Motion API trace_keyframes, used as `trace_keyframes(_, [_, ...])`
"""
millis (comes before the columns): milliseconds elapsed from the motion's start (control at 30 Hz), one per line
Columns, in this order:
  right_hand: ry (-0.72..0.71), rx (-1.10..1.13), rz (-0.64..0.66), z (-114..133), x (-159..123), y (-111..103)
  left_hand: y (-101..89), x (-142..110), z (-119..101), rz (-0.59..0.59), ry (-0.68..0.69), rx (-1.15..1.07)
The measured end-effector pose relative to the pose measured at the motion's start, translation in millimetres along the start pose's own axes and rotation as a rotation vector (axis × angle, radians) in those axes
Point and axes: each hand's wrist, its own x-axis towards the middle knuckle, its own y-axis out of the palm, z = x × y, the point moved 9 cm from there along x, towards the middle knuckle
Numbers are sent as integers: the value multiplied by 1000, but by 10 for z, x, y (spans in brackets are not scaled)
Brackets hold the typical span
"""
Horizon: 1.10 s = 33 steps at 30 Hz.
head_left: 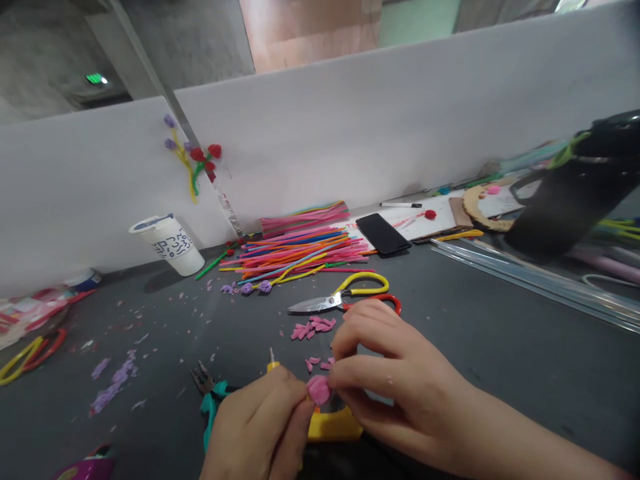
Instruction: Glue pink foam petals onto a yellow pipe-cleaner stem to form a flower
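Note:
A small round pink fuzzy ball (319,390) is pinched between the fingertips of my left hand (263,423) and my right hand (395,380). Both hands are closed, their fingertips touching opposite sides of it. Just beyond lie cut pink pipe cleaner pieces (313,327), with several more close to my right fingers. Scissors (320,303) with one yellow and one red handle rest behind these, blades pointing left. Beneath my hands is a yellow tool (335,427), mostly hidden. Teal-handled pliers (209,400) lie left of my left hand, partly covered by it.
Colourful pipe cleaners (300,253) are heaped at the back, beside a black phone (383,233). A white cup (173,245) stands back left. Purple scraps (117,383) lie left. A large black flask (575,193) and clear sticks (540,280) occupy the right.

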Motion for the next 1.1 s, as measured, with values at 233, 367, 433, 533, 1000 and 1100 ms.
trace_keyframes(233, [-128,-166,-38,124,-25,-15,-2,-6,-13,4,-8,-84])
trace_keyframes(367, [-173,-202,-30,171,-15,-9,-45,4,-13,-28,18,-145])
trace_keyframes(433, [-173,-197,-28,172,-10,-10,-70,0,-21,-42,40,-171])
trace_keyframes(533, [-174,-189,-40,174,-15,-17,-85,-13,-12,-43,28,-175])
trace_keyframes(1000, [-91,-88,-91,130,-14,-66,-89,-45,31,-76,-19,-167])
trace_keyframes(1100, [117,117,-173,-16,-14,-115,-88,-119,5,-149,12,-83])
